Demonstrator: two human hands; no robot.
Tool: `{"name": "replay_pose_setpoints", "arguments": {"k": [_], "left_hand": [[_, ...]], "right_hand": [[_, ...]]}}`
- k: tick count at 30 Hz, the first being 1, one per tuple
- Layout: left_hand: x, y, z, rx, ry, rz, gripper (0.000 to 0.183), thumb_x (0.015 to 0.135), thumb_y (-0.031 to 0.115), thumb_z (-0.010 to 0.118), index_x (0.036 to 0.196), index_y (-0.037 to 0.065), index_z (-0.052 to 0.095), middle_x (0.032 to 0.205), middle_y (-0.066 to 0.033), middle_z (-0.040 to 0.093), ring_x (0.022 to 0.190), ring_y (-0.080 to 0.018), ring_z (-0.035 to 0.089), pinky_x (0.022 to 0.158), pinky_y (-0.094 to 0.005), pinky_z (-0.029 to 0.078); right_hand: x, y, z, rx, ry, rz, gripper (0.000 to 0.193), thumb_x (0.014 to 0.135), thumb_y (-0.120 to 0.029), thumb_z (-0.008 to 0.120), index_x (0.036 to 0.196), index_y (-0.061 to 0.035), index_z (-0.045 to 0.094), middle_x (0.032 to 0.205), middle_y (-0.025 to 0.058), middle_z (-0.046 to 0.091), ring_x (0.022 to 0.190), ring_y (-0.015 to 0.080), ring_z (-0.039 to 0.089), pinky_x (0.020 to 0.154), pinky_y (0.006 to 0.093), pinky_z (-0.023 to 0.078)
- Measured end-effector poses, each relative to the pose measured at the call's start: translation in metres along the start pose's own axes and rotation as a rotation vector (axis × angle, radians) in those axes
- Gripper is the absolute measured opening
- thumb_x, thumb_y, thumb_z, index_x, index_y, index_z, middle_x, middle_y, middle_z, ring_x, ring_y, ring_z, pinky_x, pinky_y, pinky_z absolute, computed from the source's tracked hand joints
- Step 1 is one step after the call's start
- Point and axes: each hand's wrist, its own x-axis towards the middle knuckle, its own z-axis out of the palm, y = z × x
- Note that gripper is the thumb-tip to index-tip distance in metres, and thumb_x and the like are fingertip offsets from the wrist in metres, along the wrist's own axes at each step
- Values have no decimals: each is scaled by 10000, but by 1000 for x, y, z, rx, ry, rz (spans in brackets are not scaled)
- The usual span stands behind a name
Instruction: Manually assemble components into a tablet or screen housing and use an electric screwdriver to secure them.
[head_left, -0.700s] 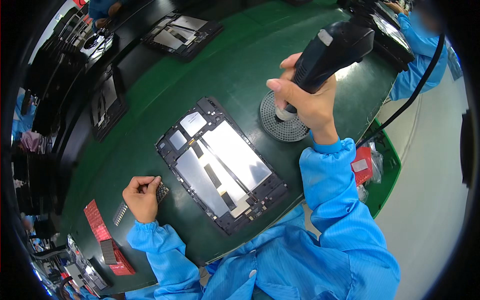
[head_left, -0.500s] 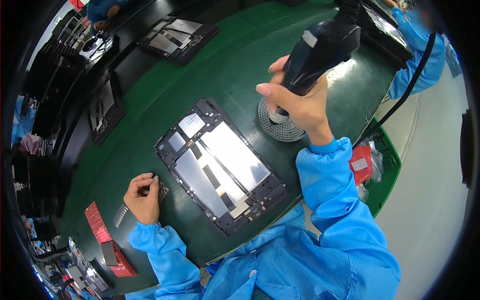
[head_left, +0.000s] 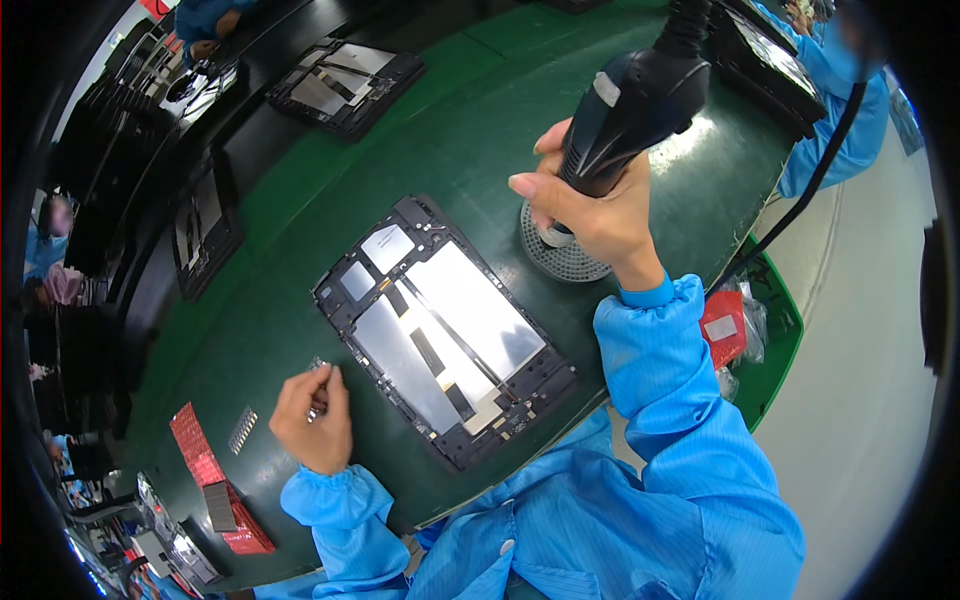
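My right hand (head_left: 600,215) grips a black electric screwdriver (head_left: 630,110), its lower end over a round grey perforated tray (head_left: 565,262). In the middle of the green table lies an opened tablet (head_left: 400,385), tilted, with silver panels, a black frame and dark ribbon cables. To its left, my left hand (head_left: 315,420) is closed, thumb and finger pinched together. Small speckled bits show by its fingertips, but I cannot make out what it holds. Beside that hand a short strip with rows of light marks (head_left: 242,430) lies on the table.
Red bubble wrap (head_left: 195,445) with a dark piece on it lies far left. More opened tablets (head_left: 345,85) stand on the dark strip at the back. A green bin (head_left: 785,330) with red packets is at right. A black cable (head_left: 815,190) hangs near a co-worker's blue sleeve.
My left hand has moved right, toward the tablet, and the marked strip now lies apart from it. The screwdriver has shifted slightly left; my right hand still grips it.
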Motion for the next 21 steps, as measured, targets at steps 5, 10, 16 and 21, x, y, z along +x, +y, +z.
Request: {"name": "replay_pose_setpoints", "arguments": {"k": [5, 10, 16, 21], "left_hand": [[-23, 20, 3, -59, -80, -57, 137, 705, -56, 707, 830, -8, 677, 705, -81, 617, 521, -89, 524, 474, -204, 419], [-34, 5, 8, -140, -47, -4, 161, 681, -60, 692, 825, 2, 661, 716, -92, 614, 513, -137, 557, 470, -247, 449], [-32, 2, 11, -243, -137, 60, 149, 714, -46, 698, 853, -7, 661, 760, -120, 619, 581, -194, 600, 518, -273, 478], [-32, -36, -15, -159, -58, 42, 108, 756, -10, 696, 859, -14, 666, 774, -123, 635, 631, -192, 618, 568, -273, 486]], "right_hand": [[-2, 0, 7, 26, 25, 18, 271, 716, 8, 762, 905, 2, 567, 626, 25, 595, 495, 83, 553, 447, 220, 412], [-12, -12, 32, 43, 108, -59, 302, 737, 28, 726, 986, 0, 558, 645, 27, 581, 508, 90, 546, 460, 234, 435], [-22, -38, 117, 254, -122, -127, 345, 743, 34, 720, 1038, -2, 545, 646, 34, 589, 513, 95, 557, 452, 222, 433], [-23, -18, 184, 180, -326, -26, 304, 746, 63, 704, 997, 21, 538, 609, 60, 595, 487, 119, 564, 468, 239, 444]]}}
